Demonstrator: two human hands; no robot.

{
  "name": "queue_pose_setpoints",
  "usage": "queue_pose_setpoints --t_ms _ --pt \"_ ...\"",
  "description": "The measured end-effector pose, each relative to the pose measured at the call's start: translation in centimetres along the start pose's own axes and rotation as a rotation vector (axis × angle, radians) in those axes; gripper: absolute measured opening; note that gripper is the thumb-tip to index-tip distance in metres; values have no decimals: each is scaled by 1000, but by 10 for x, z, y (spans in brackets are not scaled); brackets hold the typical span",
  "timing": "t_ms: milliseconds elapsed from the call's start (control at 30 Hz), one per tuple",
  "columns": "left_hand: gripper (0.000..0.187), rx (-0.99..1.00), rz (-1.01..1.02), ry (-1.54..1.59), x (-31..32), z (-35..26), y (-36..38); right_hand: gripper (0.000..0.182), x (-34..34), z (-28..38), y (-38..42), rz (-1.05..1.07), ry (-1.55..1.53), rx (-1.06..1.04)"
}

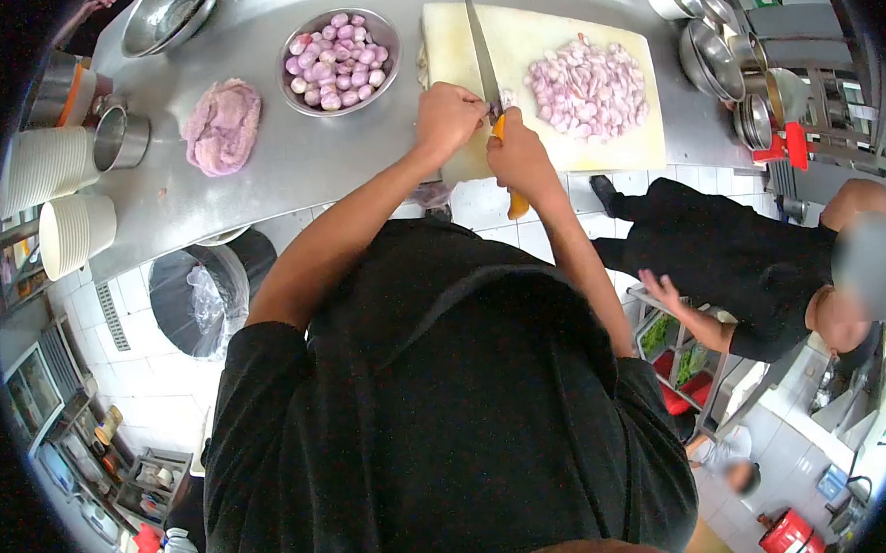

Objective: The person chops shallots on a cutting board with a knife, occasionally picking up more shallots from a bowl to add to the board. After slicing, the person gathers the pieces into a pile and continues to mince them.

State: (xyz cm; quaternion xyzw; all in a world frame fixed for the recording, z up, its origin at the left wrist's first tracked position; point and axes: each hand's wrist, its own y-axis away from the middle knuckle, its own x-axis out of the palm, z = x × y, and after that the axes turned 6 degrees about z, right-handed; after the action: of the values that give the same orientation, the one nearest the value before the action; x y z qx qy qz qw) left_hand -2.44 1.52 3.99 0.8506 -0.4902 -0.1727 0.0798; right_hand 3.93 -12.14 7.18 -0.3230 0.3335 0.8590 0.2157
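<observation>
My right hand (520,155) grips the yellow handle of a kitchen knife (481,49), its long blade pointing away from me over the left part of a pale cutting board (597,156). Beside the blade, on its left, my left hand (449,121) is closed with fingertips pinched at the board; whatever they hold is hidden. A heap of sliced shallots (588,89) covers the right of the board, and a few small bits lie by the blade. Left of the board stands a metal bowl (287,84) full of whole peeled shallots (340,64).
A crumpled pink cloth (223,126) and a metal pot (121,138) lie left on the steel table (189,205). Stacked white tubs (78,234) stand at its left edge, metal bowls (709,60) at its right. A lined bin (179,305) is below; a co-worker (733,261) stands right.
</observation>
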Motion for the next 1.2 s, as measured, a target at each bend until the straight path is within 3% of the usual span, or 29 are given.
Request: queue_pose_setpoints --t_ms 167,667,767,967,1067,1200 --pt "21 -19 -2 14 2 4 -5 24 -34 34 25 116 -92 101" --pt "22 20 17 -52 1 2 -6 23 -21 30 20 59 -54 48" --pt "21 62 -17 -7 6 9 -7 23 5 3 -4 -51 15 -34" --pt "22 3 9 -29 2 3 -3 21 -29 35 31 107 -99 112" --pt "21 26 1 -70 2 3 -2 21 6 6 6 -52 18 -14" --pt "22 46 -19 -40 4 10 -5 22 -11 21 13 36 -60 73"
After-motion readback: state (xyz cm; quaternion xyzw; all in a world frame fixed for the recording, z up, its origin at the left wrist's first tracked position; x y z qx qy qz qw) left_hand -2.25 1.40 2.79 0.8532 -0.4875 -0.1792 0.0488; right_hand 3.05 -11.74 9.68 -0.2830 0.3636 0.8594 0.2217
